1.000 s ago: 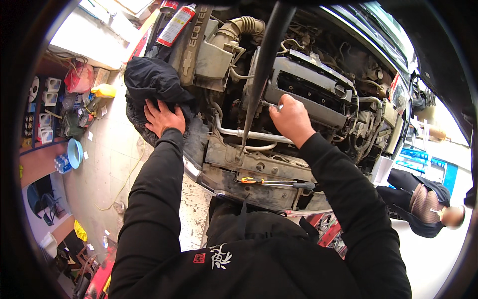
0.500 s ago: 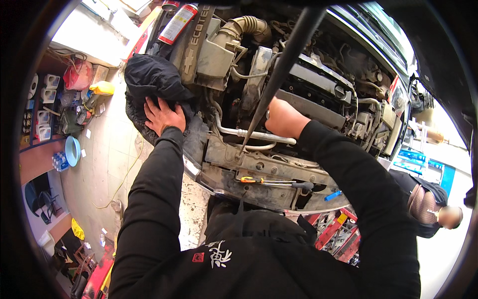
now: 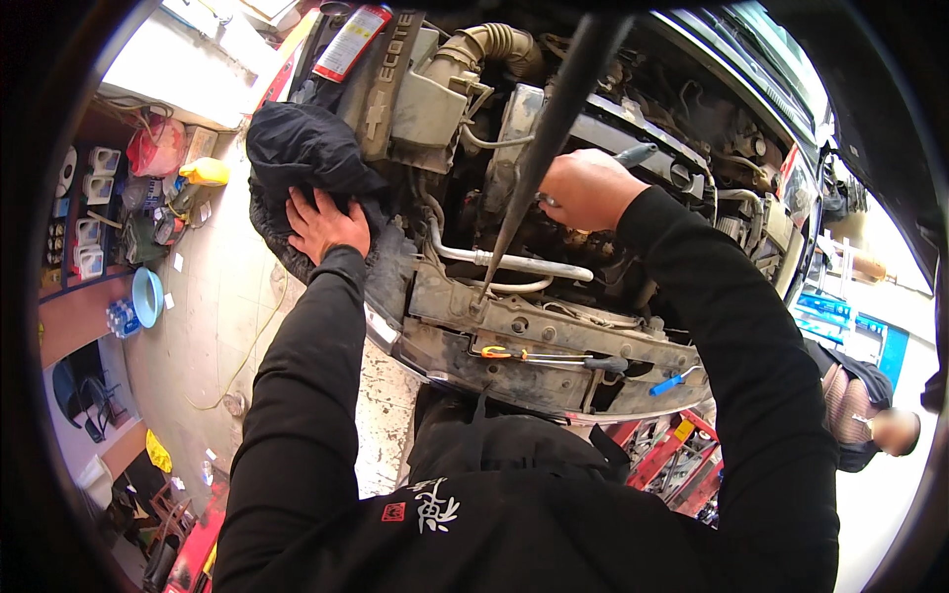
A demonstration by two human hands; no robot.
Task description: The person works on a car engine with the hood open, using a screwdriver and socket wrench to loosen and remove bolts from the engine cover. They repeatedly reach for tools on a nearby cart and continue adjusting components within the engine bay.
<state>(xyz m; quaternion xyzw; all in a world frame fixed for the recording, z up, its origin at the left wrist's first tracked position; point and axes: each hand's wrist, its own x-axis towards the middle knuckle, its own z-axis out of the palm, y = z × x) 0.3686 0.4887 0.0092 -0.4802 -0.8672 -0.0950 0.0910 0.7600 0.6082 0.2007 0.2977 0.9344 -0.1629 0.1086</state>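
Observation:
My left hand [image 3: 324,225] lies flat with spread fingers on a black cloth cover [image 3: 308,148] draped over the car's fender. My right hand [image 3: 585,190] is closed over the open engine bay, beside the engine cover [image 3: 633,133]. It grips a hand tool whose dark grey handle end [image 3: 636,154] sticks out past the wrist side; a bit of metal shows near the fingertips, and the rest is hidden. A dark hood prop rod [image 3: 539,163] slants down just left of this hand. Below it runs a silver metal pipe [image 3: 514,262].
On the front crossmember lie an orange-yellow-handled screwdriver [image 3: 499,352], a black-handled screwdriver [image 3: 605,365] and a blue-handled hook tool [image 3: 668,384]. A red and white spray can [image 3: 353,44] stands at the far left of the bay. Another person [image 3: 855,400] is at the right.
My right hand has shifted right and farther from me, and the tool's dark handle end has come into sight. My left hand stays on the cloth cover.

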